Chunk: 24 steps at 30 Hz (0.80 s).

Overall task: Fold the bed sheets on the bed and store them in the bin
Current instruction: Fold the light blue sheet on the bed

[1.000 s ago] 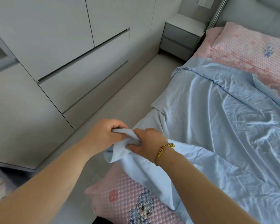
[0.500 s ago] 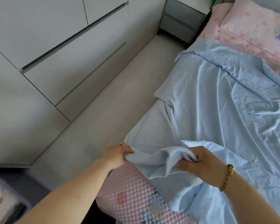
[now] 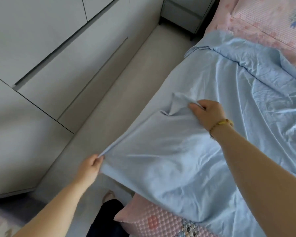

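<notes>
Drawn apart vs. 0.5 s ago, now stretching near edge of blue bed sheet (image 3: 178,151) taut along floor-side edge of bed (image 3: 161,226), w/ rest of sheet lying unfolded and wrinkled over mattress toward pillow end. Gripped at both ends: left hand (image 3: 91,165) pinching sheet corner out over floor, closest to body; right hand (image 3: 208,111) w/ fingers curled on bunched edge farther up on bed. Note long axis of held edge, lower-left to upper-right, approx. parallel to bed side; judge next fold as prob. carrying left-hand corner across toward right hand; no bin in view.
</notes>
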{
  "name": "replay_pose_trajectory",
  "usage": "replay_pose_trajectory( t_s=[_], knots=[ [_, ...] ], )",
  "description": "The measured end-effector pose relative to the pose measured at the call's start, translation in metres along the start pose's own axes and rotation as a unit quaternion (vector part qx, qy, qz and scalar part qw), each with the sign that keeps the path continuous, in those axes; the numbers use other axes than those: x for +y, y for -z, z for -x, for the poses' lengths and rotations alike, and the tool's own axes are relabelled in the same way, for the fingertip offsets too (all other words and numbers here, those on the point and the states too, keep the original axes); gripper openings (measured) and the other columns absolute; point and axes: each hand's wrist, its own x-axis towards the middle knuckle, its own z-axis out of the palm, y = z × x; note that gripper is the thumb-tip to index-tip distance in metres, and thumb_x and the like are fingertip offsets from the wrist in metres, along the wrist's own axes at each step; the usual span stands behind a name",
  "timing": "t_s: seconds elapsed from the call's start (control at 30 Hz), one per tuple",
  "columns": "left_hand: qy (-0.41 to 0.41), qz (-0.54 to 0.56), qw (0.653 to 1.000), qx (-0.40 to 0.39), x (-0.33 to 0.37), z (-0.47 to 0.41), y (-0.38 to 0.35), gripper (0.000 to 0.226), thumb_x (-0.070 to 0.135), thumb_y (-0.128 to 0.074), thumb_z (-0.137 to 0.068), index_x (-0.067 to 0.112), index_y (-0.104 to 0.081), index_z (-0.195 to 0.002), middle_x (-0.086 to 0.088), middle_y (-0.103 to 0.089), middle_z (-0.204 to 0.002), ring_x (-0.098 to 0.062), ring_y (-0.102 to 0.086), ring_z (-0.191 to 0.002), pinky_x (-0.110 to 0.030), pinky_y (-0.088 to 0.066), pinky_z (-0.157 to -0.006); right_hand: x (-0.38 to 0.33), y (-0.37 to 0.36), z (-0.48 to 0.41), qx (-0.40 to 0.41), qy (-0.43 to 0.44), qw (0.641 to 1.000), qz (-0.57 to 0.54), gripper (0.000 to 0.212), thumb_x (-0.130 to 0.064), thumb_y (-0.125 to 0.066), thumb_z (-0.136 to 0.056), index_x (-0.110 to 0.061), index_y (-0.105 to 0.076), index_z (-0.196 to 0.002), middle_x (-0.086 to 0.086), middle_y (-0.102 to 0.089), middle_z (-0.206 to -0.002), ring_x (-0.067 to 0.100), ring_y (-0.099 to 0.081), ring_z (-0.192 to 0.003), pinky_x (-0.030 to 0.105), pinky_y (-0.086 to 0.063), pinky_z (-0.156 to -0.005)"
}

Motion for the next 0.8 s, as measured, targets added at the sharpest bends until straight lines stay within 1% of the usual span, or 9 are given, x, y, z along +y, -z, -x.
replay_pose_trajectory(
  t_s=[0.07,0.17,0.23,0.27,0.33,0.4,0.47,0.53,0.8],
  knots=[
    [0.003,-0.027,0.999,0.038,-0.010,-0.003,0.023,0.025,0.011,-0.043,-0.097,0.005,-0.055,-0.075,-0.014,-0.054,-0.065,-0.023,-0.048,-0.062,-0.023,-0.036,-0.052,-0.020,-0.021,-0.019,-0.040,0.030,0.997,0.060,0.039,-0.029,-0.050,-0.093,-0.006,-0.047,-0.061,0.004,-0.038,-0.056,0.022,-0.039,-0.069,0.027,-0.025,-0.058],
    [0.025,-0.053,0.996,0.062,-0.026,-0.013,0.040,0.025,0.013,-0.041,-0.097,-0.004,-0.058,-0.090,-0.015,-0.054,-0.070,-0.024,-0.047,-0.067,-0.032,-0.030,-0.053,-0.047,-0.057,-0.041,-0.068,0.053,0.991,0.101,0.046,-0.030,-0.045,-0.095,-0.015,-0.032,-0.054,0.001,-0.036,-0.056,0.022,-0.039,-0.072,0.027,-0.027,-0.061],
    [0.038,-0.043,0.995,0.078,-0.035,-0.022,0.041,0.026,0.013,-0.041,-0.097,-0.005,-0.057,-0.090,-0.017,-0.055,-0.071,-0.025,-0.050,-0.069,-0.027,-0.033,-0.051,-0.056,-0.075,-0.050,-0.068,0.063,0.989,0.113,0.042,-0.028,-0.042,-0.096,-0.013,-0.038,-0.057,0.004,-0.042,-0.060,0.025,-0.041,-0.076,0.027,-0.029,-0.063],
    [0.049,-0.037,0.995,0.081,-0.041,-0.027,0.040,0.026,0.013,-0.040,-0.098,-0.006,-0.057,-0.091,-0.019,-0.057,-0.075,-0.026,-0.052,-0.069,-0.024,-0.036,-0.050,-0.057,-0.083,-0.055,-0.068,0.063,0.990,0.107,0.035,-0.026,-0.042,-0.096,-0.011,-0.050,-0.065,0.007,-0.051,-0.068,0.028,-0.046,-0.081,0.027,-0.032,-0.065],
    [0.074,-0.036,0.994,0.078,-0.052,-0.038,0.032,0.024,0.014,-0.041,-0.097,-0.004,-0.055,-0.091,-0.025,-0.058,-0.083,-0.032,-0.059,-0.076,-0.031,-0.040,-0.057,-0.051,-0.095,-0.064,-0.076,0.040,0.993,0.086,0.026,-0.024,-0.042,-0.096,-0.011,-0.059,-0.110,0.011,-0.061,-0.105,0.029,-0.051,-0.105,0.031,-0.041,-0.082],
    [0.091,-0.069,0.992,0.046,-0.059,-0.044,0.023,0.022,0.014,-0.042,-0.097,-0.003,-0.053,-0.103,-0.027,-0.058,-0.097,-0.041,-0.057,-0.096,-0.037,-0.037,-0.069,-0.035,-0.102,-0.064,-0.114,0.026,0.985,0.125,0.046,-0.023,-0.042,-0.096,-0.015,-0.033,-0.140,0.008,-0.046,-0.136,0.027,-0.039,-0.126,0.034,-0.032,-0.103],
    [0.111,-0.101,0.989,-0.009,-0.064,-0.046,0.010,0.042,0.016,-0.044,-0.096,0.001,-0.037,-0.135,-0.025,-0.048,-0.130,-0.038,-0.046,-0.120,-0.038,-0.037,-0.089,-0.010,-0.109,-0.056,-0.145,0.018,0.968,0.202,0.054,-0.021,-0.041,-0.096,-0.017,-0.020,-0.146,0.004,-0.026,-0.150,0.023,-0.025,-0.137,0.032,-0.019,-0.110],
    [0.116,-0.125,0.984,-0.047,-0.061,-0.040,-0.006,0.055,0.016,-0.043,-0.097,0.007,-0.020,-0.146,-0.018,-0.031,-0.148,-0.032,-0.033,-0.134,-0.035,-0.029,-0.103,0.020,-0.115,-0.037,-0.185,-0.004,0.954,0.236,0.053,-0.016,-0.038,-0.097,-0.021,-0.019,-0.146,0.000,-0.014,-0.155,0.019,-0.016,-0.141,0.029,-0.012,-0.113],
    [-0.036,-0.168,0.957,-0.235,-0.017,0.008,-0.105,0.056,0.029,-0.043,-0.097,0.028,-0.016,-0.146,-0.003,-0.034,-0.147,-0.016,-0.037,-0.132,-0.026,-0.033,-0.103,0.128,-0.090,0.065,-0.221,-0.173,0.948,0.151,0.049,-0.011,-0.033,-0.098,-0.024,-0.025,-0.144,-0.004,-0.016,-0.154,0.014,-0.013,-0.142,0.028,-0.007,-0.116]
  ],
)
